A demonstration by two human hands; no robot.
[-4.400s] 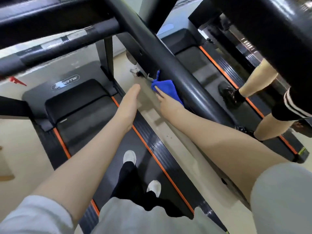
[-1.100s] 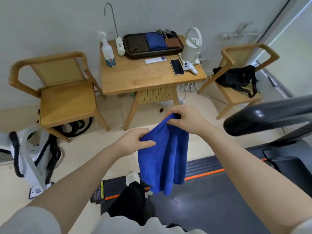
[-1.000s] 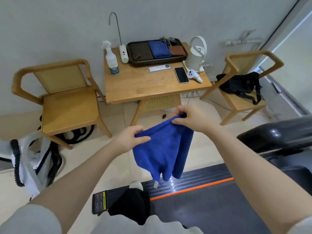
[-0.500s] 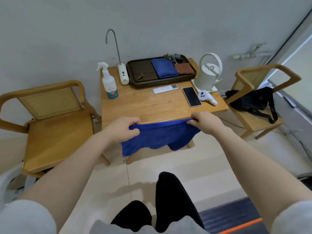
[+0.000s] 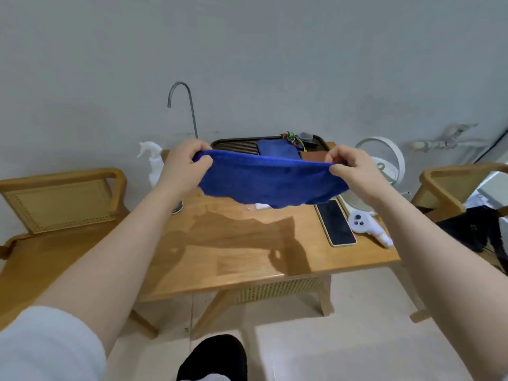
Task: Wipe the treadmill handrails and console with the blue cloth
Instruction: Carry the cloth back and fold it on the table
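Left chair (image 5: 57, 204): far left of the frame, beside the table, nothing on the seat.
Spray bottle (image 5: 154, 163): left rear of the table (image 5: 220, 257), partly hidden by the left wrist.
Left hand (image 5: 182, 167): left of centre, raised above the table; grip clamped on the cloth's left top corner, thumb pressed against the fingers.
Cloth (image 5: 270, 178): centre of the frame, stretched between both hands over the table's rear half and clear of the top; the upper hem is taut, the rest sags below it.
Key relation: the cloth's long axis runs left to right, one end in each grip, so neither hand is nearer; the body of the cloth hangs just under the line joining the two grips.
Tray (image 5: 233, 145): behind the cloth at the table's back edge, a second folded blue cloth on it.
Right hand (image 5: 349, 165): right of centre, level with the left; grip pinched shut on the right top corner.
Phone (image 5: 336, 222): flat on the table, lower right of the cloth.
Treadmill: not in view; my guess is the cloth is being folded or laid down.
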